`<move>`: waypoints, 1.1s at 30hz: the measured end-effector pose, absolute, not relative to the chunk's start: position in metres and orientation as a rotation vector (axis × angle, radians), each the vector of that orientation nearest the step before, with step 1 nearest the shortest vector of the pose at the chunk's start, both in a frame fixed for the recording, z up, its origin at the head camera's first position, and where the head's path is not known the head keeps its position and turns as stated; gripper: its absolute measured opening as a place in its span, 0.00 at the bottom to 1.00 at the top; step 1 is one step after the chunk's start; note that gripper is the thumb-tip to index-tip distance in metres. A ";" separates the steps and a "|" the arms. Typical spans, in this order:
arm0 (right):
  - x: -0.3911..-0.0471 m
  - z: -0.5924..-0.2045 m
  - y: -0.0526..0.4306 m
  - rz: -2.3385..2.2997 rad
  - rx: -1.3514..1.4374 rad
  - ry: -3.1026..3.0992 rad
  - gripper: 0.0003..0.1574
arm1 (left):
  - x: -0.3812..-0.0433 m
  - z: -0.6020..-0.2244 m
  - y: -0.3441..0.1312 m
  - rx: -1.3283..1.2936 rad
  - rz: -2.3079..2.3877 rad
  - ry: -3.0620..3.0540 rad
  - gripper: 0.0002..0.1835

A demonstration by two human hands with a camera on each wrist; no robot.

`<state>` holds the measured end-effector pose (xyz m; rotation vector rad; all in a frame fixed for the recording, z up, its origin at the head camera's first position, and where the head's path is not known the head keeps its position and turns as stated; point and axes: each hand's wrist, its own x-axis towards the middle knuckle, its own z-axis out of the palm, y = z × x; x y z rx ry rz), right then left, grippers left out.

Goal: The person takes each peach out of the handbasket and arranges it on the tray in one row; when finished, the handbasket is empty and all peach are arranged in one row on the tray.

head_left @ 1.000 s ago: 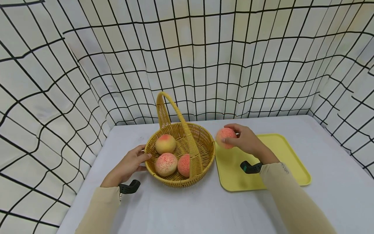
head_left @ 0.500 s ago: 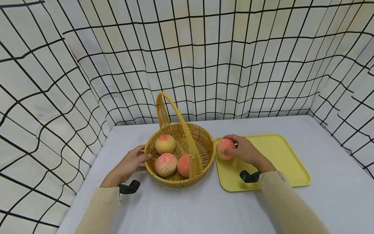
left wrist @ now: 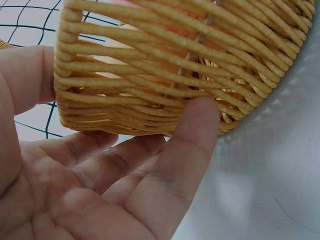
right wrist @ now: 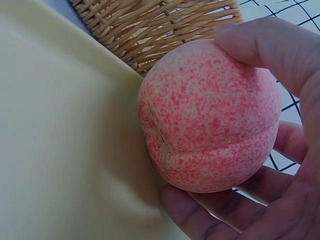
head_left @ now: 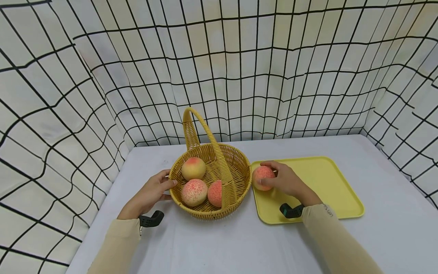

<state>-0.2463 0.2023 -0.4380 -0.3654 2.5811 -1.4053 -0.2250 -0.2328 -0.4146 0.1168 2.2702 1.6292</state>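
My right hand (head_left: pixel 288 182) grips a pink speckled peach (head_left: pixel 263 178) at the left edge of a yellow tray (head_left: pixel 315 179). In the right wrist view, thumb and fingers curl round the peach (right wrist: pixel 210 117), which sits low against the tray. My left hand (head_left: pixel 152 194) holds the left rim of a yellow wicker basket (head_left: pixel 244 190), thumb over the rim and fingers along the outer wall (left wrist: pixel 135 70). Inside the basket lie a yellow peach with a red top (head_left: pixel 193 169), a pale speckled peach (head_left: pixel 194 192) and a redder peach (head_left: pixel 215 193) partly hidden by the handle.
The tall basket handle (head_left: pixel 205 123) arches over the basket. A white cloth covers the table (head_left: pixel 212 247). White walls with black netting (head_left: pixel 239 72) enclose the back and sides. The basket's right side stands close to the tray.
My right hand has come down and toward me with the peach, from above the tray's far left corner to its left edge. The left hand and basket stay put.
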 end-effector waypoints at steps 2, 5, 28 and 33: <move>-0.246 -0.439 0.202 -1.407 -0.350 2.582 0.42 | -0.225 -0.415 -0.233 0.115 1.627 2.270 0.33; -0.245 -0.439 0.201 -1.409 -0.342 2.584 0.42 | -0.225 -0.414 -0.233 0.114 1.625 2.271 0.33; -0.242 -0.442 0.203 -1.434 -0.384 2.530 0.47 | -0.226 -0.414 -0.233 0.111 1.624 2.271 0.34; -0.240 -0.440 0.204 -1.435 -0.392 2.521 0.48 | -0.226 -0.414 -0.233 0.112 1.621 2.272 0.34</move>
